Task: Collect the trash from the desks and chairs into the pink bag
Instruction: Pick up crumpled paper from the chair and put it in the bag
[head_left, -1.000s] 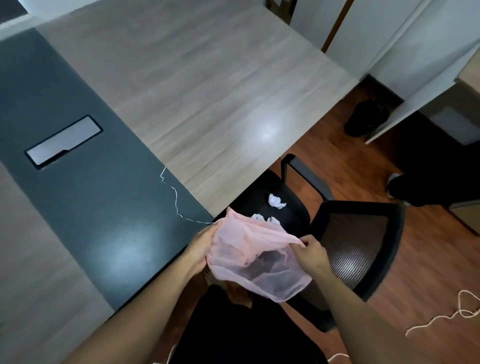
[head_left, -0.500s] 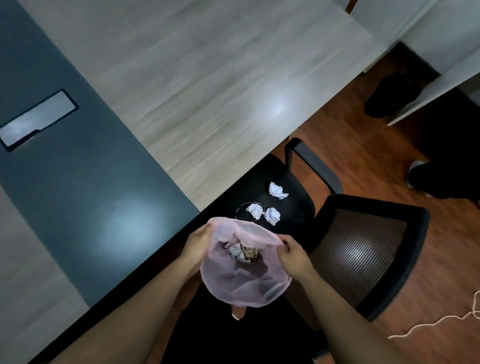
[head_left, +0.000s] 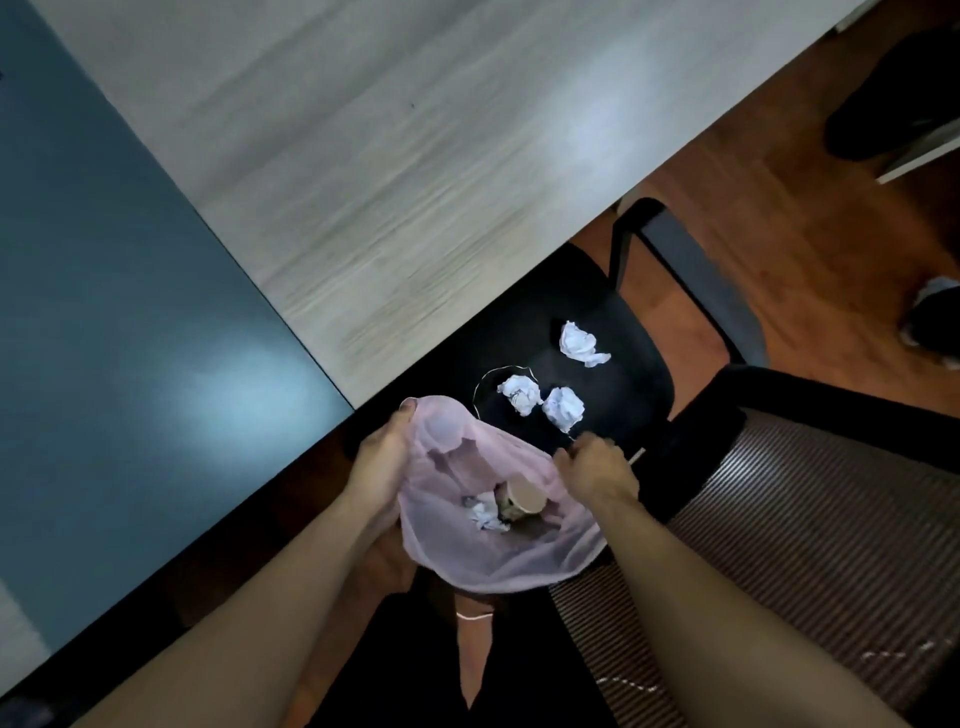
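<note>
Both hands grip pink bag rim, mouth held open over chair edge.

Left hand (head_left: 382, 462) has fingers curled round the left rim of the pink bag (head_left: 483, 556), thumb tip at the top edge; right hand (head_left: 595, 470) is curled on the right rim, exact pinch hard to see. Bag hangs between the hands, just in front of the black chair seat (head_left: 519, 322). Inside the bag: brown paper cup (head_left: 525, 498) on its side, crumpled white paper (head_left: 485, 512) beside it. Three paper balls on the seat: one far (head_left: 579, 343), two close together (head_left: 519, 393) (head_left: 563, 407), near the bag mouth. Thin white string loop (head_left: 483, 384) around the left ball. Mesh backrest (head_left: 805, 519) at right, wood-grain desk (head_left: 389, 156) above the seat.
</note>
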